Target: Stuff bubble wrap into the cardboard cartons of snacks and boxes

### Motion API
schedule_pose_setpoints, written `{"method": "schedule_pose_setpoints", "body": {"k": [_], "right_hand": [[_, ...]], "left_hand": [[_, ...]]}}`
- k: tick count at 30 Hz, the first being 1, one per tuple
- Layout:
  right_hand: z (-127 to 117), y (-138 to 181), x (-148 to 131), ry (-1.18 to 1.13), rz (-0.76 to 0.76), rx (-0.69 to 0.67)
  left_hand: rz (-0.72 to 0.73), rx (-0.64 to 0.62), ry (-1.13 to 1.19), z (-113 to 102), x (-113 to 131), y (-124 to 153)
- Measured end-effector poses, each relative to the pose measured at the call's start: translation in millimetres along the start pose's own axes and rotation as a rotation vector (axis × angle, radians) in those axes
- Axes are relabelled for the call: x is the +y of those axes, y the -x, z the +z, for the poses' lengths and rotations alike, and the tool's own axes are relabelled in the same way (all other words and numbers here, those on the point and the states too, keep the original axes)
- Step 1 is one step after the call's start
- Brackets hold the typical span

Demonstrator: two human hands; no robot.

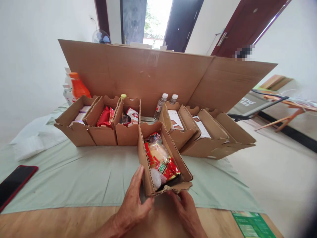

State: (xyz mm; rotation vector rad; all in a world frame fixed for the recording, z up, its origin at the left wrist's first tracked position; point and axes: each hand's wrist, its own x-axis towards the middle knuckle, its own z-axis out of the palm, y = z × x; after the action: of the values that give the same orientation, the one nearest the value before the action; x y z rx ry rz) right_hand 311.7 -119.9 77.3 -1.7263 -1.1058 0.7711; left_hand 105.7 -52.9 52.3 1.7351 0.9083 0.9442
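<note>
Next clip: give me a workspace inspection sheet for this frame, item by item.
Surface: pale green cloth over a wooden tabletop.
Job's things: open cardboard box holding snack packets, at the cloth's near edge.
Clutter: more boxes in a row behind, orange bottle, two water bottles, phone, green packet.
Hands: left hand flat against the box's left wall; right hand at its front edge, grip unclear.
Cables: nothing seen.
Surroundings: upright cardboard sheet, fan, open doorway, white walls.

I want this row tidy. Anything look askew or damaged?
Yes: the three right-hand boxes lean sideways on each other, while the left three stand upright. The held box's front edge looks ragged.
</note>
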Motion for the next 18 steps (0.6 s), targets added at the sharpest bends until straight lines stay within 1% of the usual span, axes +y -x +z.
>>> {"method": "schedule_pose_setpoints", "body": {"k": [3,6,10,13,15,18], "right_hand": [[2.8,-11.0,-4.3,0.08,-0.047,0.034],[-6.0,-14.5,-0.8,0.173,-0.083,0.084],[-21.2,-5.0,15.0,0.28,-0.149,0.136],[-20.2,-0.3,18.1,0.317,-0.174,0.157],[-13.1,-6.6,11.1,0.31,-0.195,0.143],[0.6,-33.2,-3.3,0.273,-0.248,0.122]], "left_hand": [[0.014,-0.004,-0.024,-6.0,-0.3,-10.1],[0.077,-0.046,-0.085,-6.9,5.0,-14.8],[0.174,-0.086,-0.169,1.7,7.9,-6.1],[0.188,-0.051,-0.192,5.0,1.3,-2.0],[0.19,-0.013,-0.187,1.2,-4.9,-9.3],[0.167,0.022,-0.206,-12.4,-11.2,-39.1]]}}
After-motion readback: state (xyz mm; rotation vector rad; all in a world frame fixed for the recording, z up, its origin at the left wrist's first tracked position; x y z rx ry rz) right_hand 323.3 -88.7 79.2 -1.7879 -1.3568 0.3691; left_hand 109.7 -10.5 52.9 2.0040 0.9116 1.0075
